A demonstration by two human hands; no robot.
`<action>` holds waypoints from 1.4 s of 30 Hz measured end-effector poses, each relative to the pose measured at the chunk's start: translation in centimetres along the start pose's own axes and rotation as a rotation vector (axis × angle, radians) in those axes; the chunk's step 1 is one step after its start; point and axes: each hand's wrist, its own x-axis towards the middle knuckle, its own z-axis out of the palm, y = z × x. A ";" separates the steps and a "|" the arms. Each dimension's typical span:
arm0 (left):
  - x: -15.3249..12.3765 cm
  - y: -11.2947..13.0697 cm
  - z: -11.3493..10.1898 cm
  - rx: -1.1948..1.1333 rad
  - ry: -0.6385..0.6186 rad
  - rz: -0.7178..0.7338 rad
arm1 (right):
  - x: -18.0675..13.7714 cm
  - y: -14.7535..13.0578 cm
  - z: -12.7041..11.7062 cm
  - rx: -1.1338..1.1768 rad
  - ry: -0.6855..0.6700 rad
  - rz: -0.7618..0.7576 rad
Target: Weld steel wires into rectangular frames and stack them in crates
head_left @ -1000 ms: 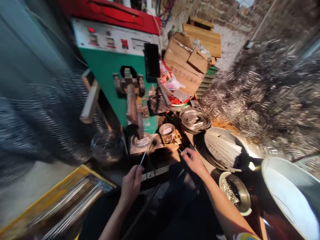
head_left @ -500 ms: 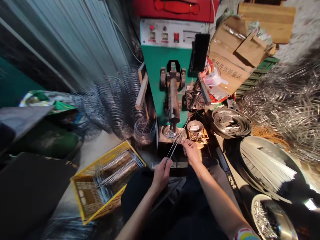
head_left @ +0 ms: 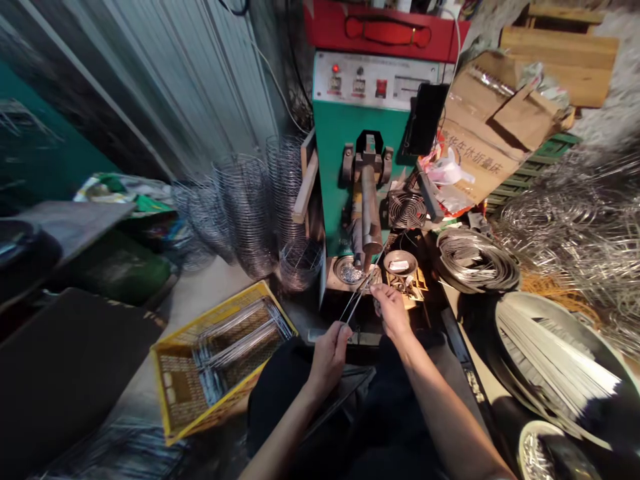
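My left hand [head_left: 329,357] is closed on the near end of a thin metal wire frame [head_left: 351,309], whose two rods run forward and away from me. At its far end, my right hand [head_left: 393,312] pinches with thumb and fingers; what lies between those fingertips is too small to make out. The frame's tip reaches the electrodes under the thick metal arm [head_left: 371,210] of a green spot-welding machine [head_left: 333,147]. A round dish [head_left: 349,270] with small shiny bits sits beside the tip.
To the left, a yellow crate [head_left: 163,393] holds several wire frames. Coiled wire stacks [head_left: 245,213] stand behind it. On the right are a small bowl [head_left: 400,262], coiled metal strip [head_left: 475,260], a large pan [head_left: 505,320] of flat strips and a bowl of metal pieces [head_left: 535,460].
The camera view has swung left, so the machine and crate appear farther right. Both hands keep their grip, with the wire frame's far end still at the electrodes.
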 end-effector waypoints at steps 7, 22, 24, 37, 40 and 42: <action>0.1 0.0 -0.2 -0.027 0.005 -0.013 | 0.1 0.0 0.2 0.019 -0.020 0.014; 0.6 1.0 -0.2 -0.086 0.021 -0.031 | 0.8 -0.6 0.1 0.049 -0.074 0.003; 0.7 1.2 -0.3 -0.099 0.018 -0.046 | 0.9 -0.7 0.1 0.049 -0.080 0.011; 1.5 0.5 -0.8 -0.145 0.001 -0.060 | 1.8 -0.9 0.5 0.037 -0.093 -0.012; 1.6 0.4 -0.8 -0.174 -0.010 -0.032 | 1.9 -0.8 0.4 0.047 -0.087 -0.022; 1.5 0.5 -0.7 -0.178 -0.013 -0.022 | 1.9 -0.8 0.3 0.055 -0.096 -0.021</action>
